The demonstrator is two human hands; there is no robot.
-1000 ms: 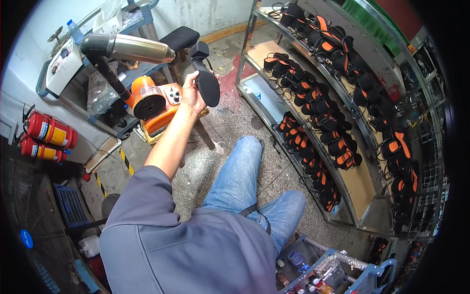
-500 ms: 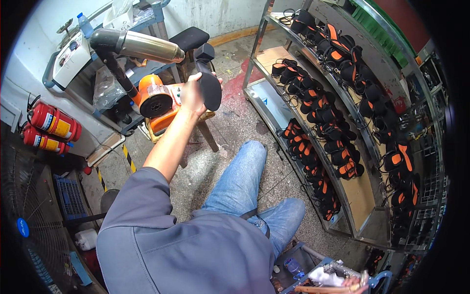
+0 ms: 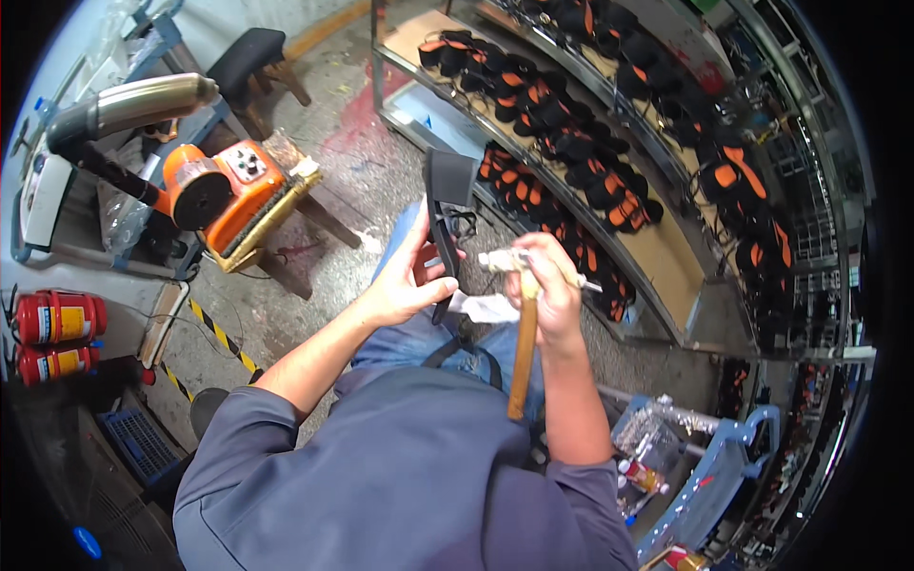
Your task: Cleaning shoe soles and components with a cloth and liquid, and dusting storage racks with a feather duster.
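My left hand (image 3: 405, 285) is closed around a black shoe (image 3: 447, 190) above my lap. Its block heel points up and its thin sole runs down past my thumb; black straps hang at its right side. Close by on the right, my right hand (image 3: 552, 290) grips a hammer (image 3: 522, 366) near its head, the wooden handle pointing down toward my body. Pale metal ends stick out on both sides of my fingers. Between the hands, a white cloth or paper (image 3: 487, 306) shows below the shoe; what holds it is hidden.
At left, an orange machine (image 3: 248, 190) stands on a wooden stool, beneath a metal blower tube (image 3: 152, 103). Rack shelves (image 3: 681, 285) at right carry several black-and-orange shoes. A blue-grey cart (image 3: 705, 504) is at lower right, fire extinguishers (image 3: 62, 319) at far left.
My left hand has brought the shoe from beside the orange machine back over my lap. My right hand has come up from the cart at lower right with the hammer. The view has shifted right.
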